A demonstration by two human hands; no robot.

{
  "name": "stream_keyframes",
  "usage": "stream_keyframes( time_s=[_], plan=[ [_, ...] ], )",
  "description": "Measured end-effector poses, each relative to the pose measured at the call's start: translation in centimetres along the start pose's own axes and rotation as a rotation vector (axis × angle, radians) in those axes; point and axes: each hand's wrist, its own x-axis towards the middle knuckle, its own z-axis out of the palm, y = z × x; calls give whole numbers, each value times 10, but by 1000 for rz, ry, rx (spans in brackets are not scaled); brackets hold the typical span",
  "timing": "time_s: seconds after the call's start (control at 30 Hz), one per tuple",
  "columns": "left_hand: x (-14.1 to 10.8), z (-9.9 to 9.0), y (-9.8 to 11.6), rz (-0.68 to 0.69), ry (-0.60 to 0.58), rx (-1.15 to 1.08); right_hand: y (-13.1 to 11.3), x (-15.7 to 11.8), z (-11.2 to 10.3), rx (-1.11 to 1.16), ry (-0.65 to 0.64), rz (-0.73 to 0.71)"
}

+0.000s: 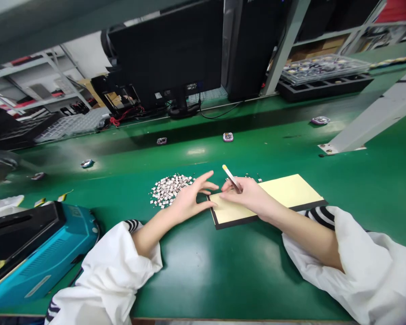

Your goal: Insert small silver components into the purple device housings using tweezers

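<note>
My left hand (191,198) is at the left end of a yellow sheet (287,189) with a dark border, its fingers spread and nothing visible between them. Tweezers (232,178) with a yellowish end are gripped in my right hand (248,196), over the sheet's left part. Just left of my left hand lies a pile of small whitish pieces (169,188) on the green table (206,275). A few more small parts show behind my right hand, partly hidden by it.
A teal and black machine (50,253) stands at the left. Small square devices (228,136) sit in a spaced row farther back. Behind them are a monitor (169,54), a metal post (368,113) at the right and stacked trays (325,70).
</note>
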Motion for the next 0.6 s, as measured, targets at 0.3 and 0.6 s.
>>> stream_keyframes(
  time_s=[0.3,0.6],
  plan=[
    [45,-140,-114,-496,162,395,23,-3,-44,-377,42,-61],
    [61,-154,-192,-684,270,629,44,-62,-45,-505,105,87]
  ],
)
